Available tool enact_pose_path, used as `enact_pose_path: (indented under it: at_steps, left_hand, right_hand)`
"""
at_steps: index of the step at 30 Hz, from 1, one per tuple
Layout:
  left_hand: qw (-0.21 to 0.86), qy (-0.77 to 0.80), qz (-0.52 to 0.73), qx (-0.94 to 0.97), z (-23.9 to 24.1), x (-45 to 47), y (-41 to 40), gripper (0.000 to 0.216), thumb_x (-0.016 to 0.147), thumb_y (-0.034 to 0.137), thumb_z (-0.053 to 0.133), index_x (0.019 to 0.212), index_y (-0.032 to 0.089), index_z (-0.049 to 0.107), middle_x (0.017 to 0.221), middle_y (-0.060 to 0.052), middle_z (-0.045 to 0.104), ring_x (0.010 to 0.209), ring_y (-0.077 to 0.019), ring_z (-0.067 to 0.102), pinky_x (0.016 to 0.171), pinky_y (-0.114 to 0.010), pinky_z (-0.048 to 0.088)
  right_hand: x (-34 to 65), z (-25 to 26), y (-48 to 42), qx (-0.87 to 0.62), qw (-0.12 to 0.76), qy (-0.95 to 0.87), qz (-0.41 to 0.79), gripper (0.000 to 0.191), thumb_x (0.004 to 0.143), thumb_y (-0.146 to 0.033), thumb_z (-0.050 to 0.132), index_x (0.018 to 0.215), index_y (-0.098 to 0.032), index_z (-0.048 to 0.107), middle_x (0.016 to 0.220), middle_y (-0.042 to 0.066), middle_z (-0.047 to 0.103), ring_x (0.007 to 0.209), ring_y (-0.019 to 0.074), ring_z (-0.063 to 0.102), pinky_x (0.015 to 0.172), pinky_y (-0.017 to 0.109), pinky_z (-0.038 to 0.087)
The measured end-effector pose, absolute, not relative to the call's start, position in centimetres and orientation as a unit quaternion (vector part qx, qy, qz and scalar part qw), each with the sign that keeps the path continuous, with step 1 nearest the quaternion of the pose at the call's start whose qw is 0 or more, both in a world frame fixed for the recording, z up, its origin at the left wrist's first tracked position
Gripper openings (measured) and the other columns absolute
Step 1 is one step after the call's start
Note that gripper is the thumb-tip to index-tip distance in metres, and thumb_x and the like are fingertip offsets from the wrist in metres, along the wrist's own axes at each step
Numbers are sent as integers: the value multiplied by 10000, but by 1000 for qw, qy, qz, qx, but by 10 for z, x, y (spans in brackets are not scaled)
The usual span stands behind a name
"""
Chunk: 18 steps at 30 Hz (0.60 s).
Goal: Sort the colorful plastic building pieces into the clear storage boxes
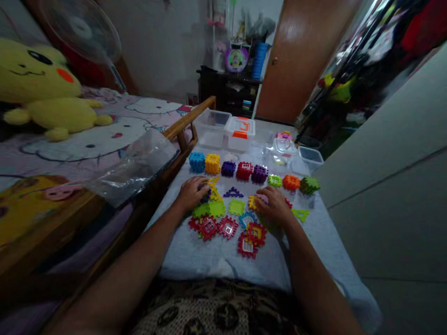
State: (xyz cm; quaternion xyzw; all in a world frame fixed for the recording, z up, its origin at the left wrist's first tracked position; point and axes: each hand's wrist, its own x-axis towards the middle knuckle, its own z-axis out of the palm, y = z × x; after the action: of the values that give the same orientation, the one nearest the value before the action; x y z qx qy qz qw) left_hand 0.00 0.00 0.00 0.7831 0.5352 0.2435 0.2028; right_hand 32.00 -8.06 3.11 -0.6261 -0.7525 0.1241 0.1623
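My left hand (191,192) curves over a dark purple interlocking tile (205,197) at the left of the table, its fingers closed on the edge. Yellow tiles (215,192) lie right beside those fingertips. On the other side, my right hand (276,204) has its thumb and fingers around a yellow interlocking tile (253,203); the palm hides part of what lies under it. Between the hands are a purple triangular piece (233,192) and a lime green tile (236,207). Nearer to me lie red tiles (227,227), a blue tile (247,219) and a yellow-and-red pair (256,233).
A row of colour-sorted stacks, including a blue stack (197,162) and an orange stack (291,182), runs across the table (314,246). Clear plastic boxes (213,132) and a lidded box (240,135) stand behind. A wooden bed rail (190,120) borders the left.
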Motion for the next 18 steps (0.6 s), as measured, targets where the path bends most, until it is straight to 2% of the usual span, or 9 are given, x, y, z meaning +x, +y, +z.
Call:
enact_pose_path:
  at_steps: [4, 8, 12, 18]
  left_hand:
    - [197, 533, 249, 784, -3, 0, 1, 416, 898, 456, 478, 1179, 200, 648, 1272, -83, 657, 1238, -272, 547, 1095, -449, 384]
    - [189, 528, 259, 786, -3, -1, 1, 399, 895, 451, 482, 1159, 204, 650, 1246, -83, 668, 1213, -275, 562, 1076, -453, 399]
    - [187, 524, 259, 790, -2, -1, 0, 409, 896, 454, 480, 1156, 186, 647, 1250, -99, 663, 1204, -278, 565, 1071, -452, 401]
    - [187, 527, 255, 789, -1, 0, 0, 411, 898, 451, 476, 1159, 182, 643, 1246, -101, 665, 1204, -283, 563, 1070, -463, 397]
  right_hand:
    - [317, 37, -90, -613, 134, -769, 120, 476, 799, -444, 695, 1186, -169, 655, 1151, 127, 608, 1078, 297, 521, 954, 425, 404]
    - [316, 37, -89, -620, 121, -764, 132, 393, 804, -381, 679, 1138, -174, 670, 1115, 117, 603, 1055, 288, 514, 957, 427, 394]
    - [319, 35, -85, -611, 142, -766, 143, 440, 797, -325, 671, 1213, -186, 630, 1165, 108, 583, 1086, 273, 505, 967, 415, 384]
    - [317, 38, -83, -612, 102, -769, 157, 441, 810, -333, 658, 1224, -184, 626, 1145, 109, 582, 1060, 271, 499, 941, 402, 379]
